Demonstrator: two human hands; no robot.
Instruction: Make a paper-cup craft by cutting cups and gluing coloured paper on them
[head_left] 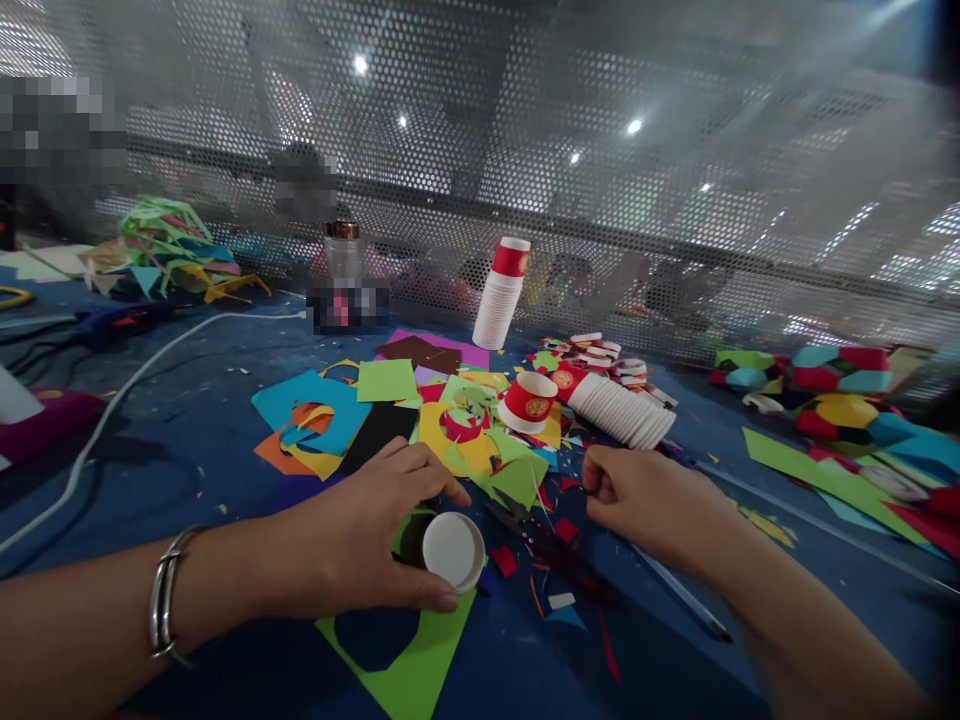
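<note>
On a dark blue surface (pixel 187 440) littered with cut coloured paper, a white cable (pixel 112 400) trails at left; the left hand (pixel 360 535) clamps an upturned white cup (pixel 453 551) on a green sheet (pixel 420 660). The right hand (pixel 645 495), fingers curled together, rests near scissors (pixel 525 520). Perforated metal mesh (pixel 600 150) walls the far side.

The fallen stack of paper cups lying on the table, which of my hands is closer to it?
Right. Your right hand sits just below the fallen stack of paper cups, not touching it. Your left hand is farther left, gripping an upturned white cup.
</note>
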